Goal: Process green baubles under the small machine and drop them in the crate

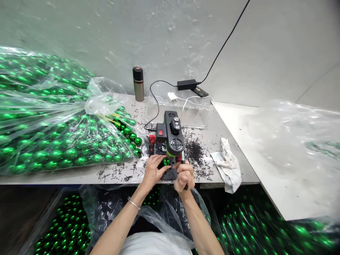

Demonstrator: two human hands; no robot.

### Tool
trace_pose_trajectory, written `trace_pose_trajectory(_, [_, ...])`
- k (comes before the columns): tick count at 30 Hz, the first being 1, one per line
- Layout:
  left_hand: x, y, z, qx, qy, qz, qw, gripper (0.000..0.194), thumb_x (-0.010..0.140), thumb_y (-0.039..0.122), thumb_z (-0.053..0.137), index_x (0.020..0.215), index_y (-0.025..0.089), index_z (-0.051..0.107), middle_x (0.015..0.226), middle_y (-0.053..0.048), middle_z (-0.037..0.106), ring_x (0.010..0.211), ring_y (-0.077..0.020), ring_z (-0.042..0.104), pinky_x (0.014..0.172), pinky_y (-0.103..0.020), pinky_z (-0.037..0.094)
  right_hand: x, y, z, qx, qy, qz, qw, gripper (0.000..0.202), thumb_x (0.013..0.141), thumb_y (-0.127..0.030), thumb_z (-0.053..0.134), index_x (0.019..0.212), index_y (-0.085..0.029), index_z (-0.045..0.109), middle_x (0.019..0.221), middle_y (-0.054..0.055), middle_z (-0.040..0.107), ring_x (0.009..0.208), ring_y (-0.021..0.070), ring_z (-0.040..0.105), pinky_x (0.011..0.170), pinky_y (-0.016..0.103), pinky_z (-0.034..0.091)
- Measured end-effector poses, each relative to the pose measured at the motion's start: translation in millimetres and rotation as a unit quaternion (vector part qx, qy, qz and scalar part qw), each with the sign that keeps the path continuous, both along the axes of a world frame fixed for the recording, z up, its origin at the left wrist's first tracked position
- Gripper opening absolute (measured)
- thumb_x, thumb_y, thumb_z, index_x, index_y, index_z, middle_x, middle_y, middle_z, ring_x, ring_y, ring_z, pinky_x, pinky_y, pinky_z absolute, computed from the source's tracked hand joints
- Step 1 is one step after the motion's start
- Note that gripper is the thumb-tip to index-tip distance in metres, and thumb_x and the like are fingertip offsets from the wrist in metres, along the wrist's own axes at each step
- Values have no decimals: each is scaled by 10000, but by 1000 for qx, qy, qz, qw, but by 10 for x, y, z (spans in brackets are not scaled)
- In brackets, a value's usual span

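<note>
A glossy green ball (166,161), round and mirror-smooth, sits beneath the near end of a black machine (174,136), lightly held between the slightly parted thumb and fingers of the left hand (153,170). Just beside it, the right hand (185,175) is curled closed around a lever (182,156), pale shaft and dark grip, its long axis running toward the wearer. The machine's long, round-ended body, topped with circular vents, lies lengthwise away from the hands, its near end angled slightly right. Thin black scraps (195,150) litter the table (247,170) beyond the right hand; right of that hand lies a crumpled, smudged white cloth (227,164). Left of the left hand, a knotted, wrinkled clear plastic bag (97,102) bulges with shiny green balls.
</note>
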State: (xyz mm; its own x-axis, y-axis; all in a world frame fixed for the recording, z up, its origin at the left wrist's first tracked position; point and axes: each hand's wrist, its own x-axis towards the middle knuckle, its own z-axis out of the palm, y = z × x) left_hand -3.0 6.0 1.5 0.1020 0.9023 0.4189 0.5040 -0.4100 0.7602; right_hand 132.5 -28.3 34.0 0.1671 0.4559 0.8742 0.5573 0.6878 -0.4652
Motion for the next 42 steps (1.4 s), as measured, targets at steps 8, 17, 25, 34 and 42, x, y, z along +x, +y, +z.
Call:
trace_pose_trajectory(8, [-6,37,-28,23,-1,-10,1000,333,821,332,780,1122,196,733,1068,-118,755,1028,-285,656,938,-473,519,54,24,143,28,-100,29,994,272,991,-228,353,738,-228,455,719,-6,544,691,141,620,701,349,522])
trace_pose_trajectory(17, [-53,-176,55,25,5,-5,1000,310,882,325,703,1173,220,698,1111,-112,733,1063,-287,648,964,-482,509,-39,-56,935,-107,72,15,992,320,998,-244,411,684,-219,466,695,-5,519,623,122,519,584,291,407])
trace_pose_trajectory(25, [-542,-353,261,51,117,35,991,487,933,417,618,1368,209,552,1389,-170,585,1284,-346,523,1046,-517,429,-102,-80,847,-87,94,13,992,345,998,-216,435,656,-208,483,680,-11,510,618,117,509,580,287,383])
trace_pose_trajectory(34, [-721,795,771,-106,177,92,974,130,830,23,610,778,139,583,782,-98,623,973,-323,624,973,-476,404,-93,-70,758,-62,82,14,995,344,985,-166,429,645,-208,455,689,-14,521,611,112,522,572,280,385])
trace_pose_trajectory(42, [-765,582,768,-182,-39,25,982,308,914,351,664,1172,189,621,983,-77,684,878,-224,665,809,-347,530,-75,-54,711,-37,61,7,997,350,963,-147,432,620,-219,427,639,-16,498,604,126,523,561,286,402])
